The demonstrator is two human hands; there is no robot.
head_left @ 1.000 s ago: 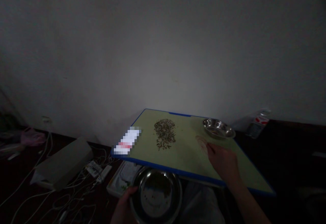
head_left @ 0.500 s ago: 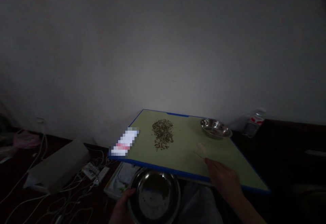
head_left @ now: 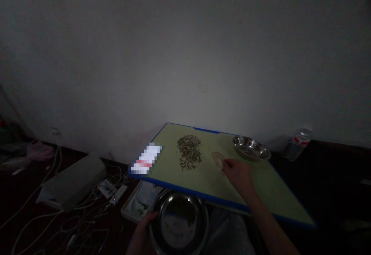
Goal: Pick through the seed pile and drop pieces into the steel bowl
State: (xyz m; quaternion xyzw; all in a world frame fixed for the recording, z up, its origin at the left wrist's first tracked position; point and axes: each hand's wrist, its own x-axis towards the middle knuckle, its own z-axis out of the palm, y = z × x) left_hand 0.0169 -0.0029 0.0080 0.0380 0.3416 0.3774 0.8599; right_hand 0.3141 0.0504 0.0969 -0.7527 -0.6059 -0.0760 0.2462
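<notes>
My left hand (head_left: 145, 228) grips the left rim of a steel bowl (head_left: 179, 224) below the front edge of a pale green board (head_left: 162, 168) with a blue border. A few dark bits lie inside that bowl. Above the board, my right hand (head_left: 239, 174) pinches a clear, rounded flat piece, which looks like a protractor (head_left: 217, 159). Left of it a patch of small brown grains (head_left: 189, 150) is spread on the board, apart from the protractor. A second steel bowl (head_left: 251, 148) stands at the board's back right corner.
A blurred-out white rectangle (head_left: 146, 159) lies at the board's left edge. Beneath is a white tray (head_left: 142, 201). To the left are a long box (head_left: 72, 181), tangled cables and a power strip (head_left: 107, 189). A clear bottle (head_left: 298, 145) stands at right, by the wall.
My right hand has moved left and away from me with the protractor, closer to the grains. The left hand still holds its bowl. The view has shifted slightly.
</notes>
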